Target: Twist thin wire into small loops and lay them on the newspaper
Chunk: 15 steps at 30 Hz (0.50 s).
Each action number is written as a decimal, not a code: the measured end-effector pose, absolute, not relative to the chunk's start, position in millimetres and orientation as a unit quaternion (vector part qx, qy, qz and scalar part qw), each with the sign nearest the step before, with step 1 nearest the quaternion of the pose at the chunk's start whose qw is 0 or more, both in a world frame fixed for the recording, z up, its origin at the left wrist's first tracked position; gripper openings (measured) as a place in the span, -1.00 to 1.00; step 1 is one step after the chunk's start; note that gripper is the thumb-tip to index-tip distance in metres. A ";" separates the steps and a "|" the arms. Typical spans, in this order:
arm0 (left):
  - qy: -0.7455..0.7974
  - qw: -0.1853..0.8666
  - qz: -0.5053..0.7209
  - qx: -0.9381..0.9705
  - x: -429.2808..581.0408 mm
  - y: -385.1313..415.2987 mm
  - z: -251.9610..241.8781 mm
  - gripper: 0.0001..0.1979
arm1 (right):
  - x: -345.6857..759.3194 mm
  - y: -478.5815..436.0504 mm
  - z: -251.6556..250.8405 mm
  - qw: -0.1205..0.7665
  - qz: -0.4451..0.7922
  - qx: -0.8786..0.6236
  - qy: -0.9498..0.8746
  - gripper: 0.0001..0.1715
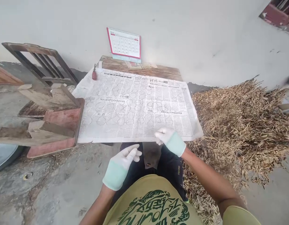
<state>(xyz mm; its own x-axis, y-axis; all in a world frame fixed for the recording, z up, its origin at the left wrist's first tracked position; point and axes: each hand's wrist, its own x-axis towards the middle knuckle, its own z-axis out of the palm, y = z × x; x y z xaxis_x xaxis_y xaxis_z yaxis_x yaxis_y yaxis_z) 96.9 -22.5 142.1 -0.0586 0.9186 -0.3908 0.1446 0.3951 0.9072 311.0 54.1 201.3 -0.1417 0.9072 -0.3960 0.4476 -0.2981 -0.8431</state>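
Note:
My left hand (125, 156), in a white knitted glove with a pale green cuff, is held just off the near edge of a table spread with newspaper (135, 106). Its index finger sticks out while the thumb presses towards the other fingers; what they hold, if anything, is too small to see. My right hand (164, 136), gloved the same way, is over the newspaper's near edge with its fingertips pinched together. Anything between them is hidden. Many thin round outlines cover the newspaper; whether they are drawn or loose rings, I cannot tell.
A red-handled screwdriver (94, 74) rests at the newspaper's far left corner. Behind it, a desk calendar (125, 43) stands against the wall. An overturned wooden stool (62, 118) is at the left, near a wooden chair (41, 62). Dry stalks (235, 125) are heaped on the right.

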 end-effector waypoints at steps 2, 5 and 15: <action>0.653 0.539 0.325 0.422 95.1 -26.1 126.4 -0.36 | 323.7 68.7 209.5 0.231 0.502 -0.627 -0.549 -0.68; 0.675 0.536 0.291 0.415 90.1 -28.8 94.9 -0.32 | 347.2 102.5 223.9 0.258 0.460 -0.644 -0.554 -0.67; 0.720 0.547 0.280 0.321 67.6 -21.5 5.0 -0.22 | 377.4 248.2 239.9 0.319 0.303 -0.718 -0.539 -0.57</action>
